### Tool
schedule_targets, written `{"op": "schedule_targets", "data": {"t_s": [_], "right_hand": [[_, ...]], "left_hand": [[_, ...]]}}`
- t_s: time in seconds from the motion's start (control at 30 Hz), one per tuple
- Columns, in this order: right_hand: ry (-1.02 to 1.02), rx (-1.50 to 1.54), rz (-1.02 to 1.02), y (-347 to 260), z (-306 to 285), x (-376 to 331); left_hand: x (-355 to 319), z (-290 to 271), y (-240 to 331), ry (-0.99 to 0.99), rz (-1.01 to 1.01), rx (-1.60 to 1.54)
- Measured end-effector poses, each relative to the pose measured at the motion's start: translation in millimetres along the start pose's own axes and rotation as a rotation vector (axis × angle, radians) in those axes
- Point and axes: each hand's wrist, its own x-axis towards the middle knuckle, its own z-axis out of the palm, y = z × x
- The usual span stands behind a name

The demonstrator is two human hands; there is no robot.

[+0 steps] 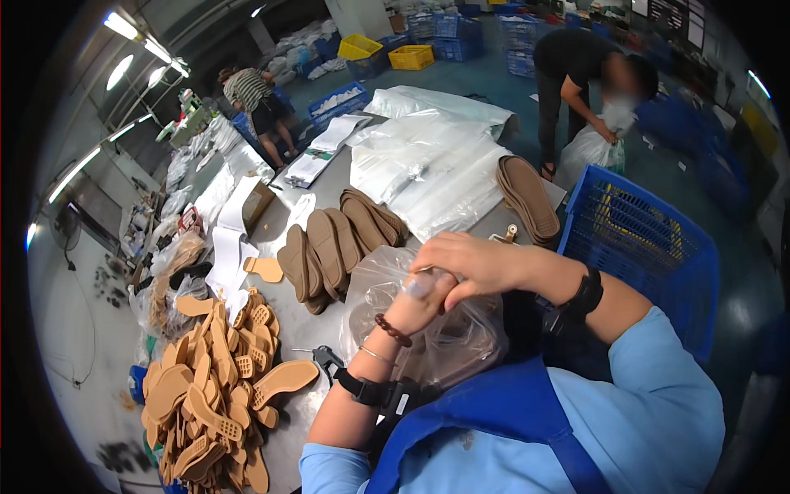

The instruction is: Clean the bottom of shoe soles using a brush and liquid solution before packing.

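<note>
Tan insole pile [210, 387]: heaped loose at the counter's left edge, apart from both hands
Brown soles [329, 247]: fanned in an overlapping row on the counter [300, 325], beyond the bag
Left hand [415, 300]: grip closed round the gathered neck of the clear plastic bag [436, 329]
Bag: stands on the counter close before the person, dark soles dimly visible inside
Right hand [469, 265]: grip folded over the left fist, also clamped on the bag neck
Step in hand: seemingly closing the filled bag by twisting its neck
Next move: probably needs the twist held tight while one hand frees itself
Blue crate [650, 247]: at the right, beside the counter
</note>
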Motion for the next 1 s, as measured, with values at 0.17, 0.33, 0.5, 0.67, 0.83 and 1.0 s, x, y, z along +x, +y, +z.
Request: {"op": "schedule_targets", "data": {"t_s": [0.17,0.33,0.5,0.67,0.83,1.0], "right_hand": [[0.137,-0.217,0.158,2,-7,-24],[-0.022,0.027,0.133,-34,-18,-39],[-0.039,-0.237,0.356,-6,22,-82],[0.266,0.049,0.378,-2,53,-66],[0.025,-0.085,0.584,-8,71,-34],[0.062,-0.298,0.383,23,105,-30]], "left_hand": [[4,-3,31,0.074,-0.270,-0.603],[-20,15,13,0.315,-0.365,-0.986],[-23,10,10,0.112,-0.333,-0.887],[-20,-29,32,-0.082,0.153,0.286],[-29,-37,32,-0.048,0.011,0.779],[-54,-35,30,0.145,-0.187,0.460]]}}
